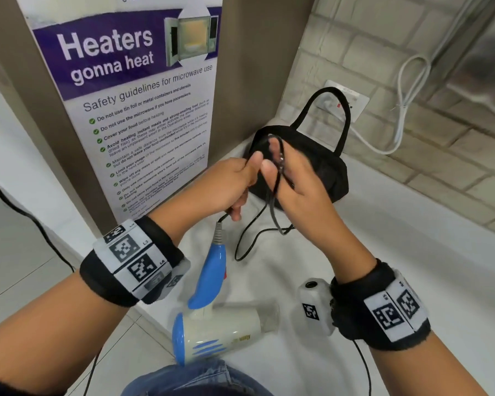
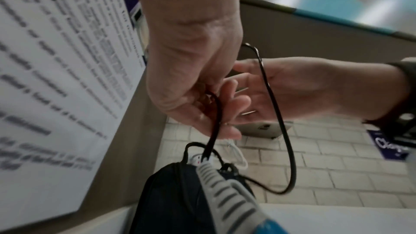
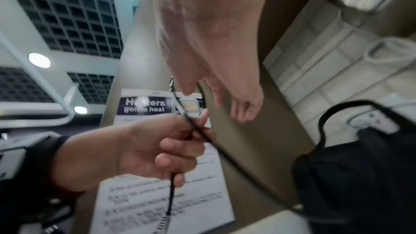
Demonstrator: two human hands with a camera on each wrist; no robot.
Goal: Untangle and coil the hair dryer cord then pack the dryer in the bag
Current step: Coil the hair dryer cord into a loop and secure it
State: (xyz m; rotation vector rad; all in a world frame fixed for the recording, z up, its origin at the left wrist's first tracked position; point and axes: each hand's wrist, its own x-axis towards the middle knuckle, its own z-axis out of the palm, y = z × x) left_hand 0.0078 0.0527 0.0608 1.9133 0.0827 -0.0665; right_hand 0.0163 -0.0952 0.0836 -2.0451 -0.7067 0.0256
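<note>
A white and blue hair dryer (image 1: 223,332) lies on the white counter (image 1: 412,281) near its front edge, handle pointing away from me. Its black cord (image 1: 242,244) rises from the handle's grey sleeve (image 2: 227,193) into my left hand (image 1: 235,181), whose curled fingers grip it. From there the cord arches over the straight fingers of my right hand (image 1: 295,184), crosses that hand and drops in a loose loop (image 2: 281,127) to the counter. Both hands are raised just in front of the black handled bag (image 1: 320,167), which stands in the back corner. The plug is not visible.
A brown panel with a microwave safety poster (image 1: 143,110) rises at the left. In the tiled back wall is a socket (image 1: 346,101) with a white cable (image 1: 406,110) looping right. A steel appliance (image 1: 483,52) sits top right. A black cable (image 1: 26,215) trails over the floor tiles.
</note>
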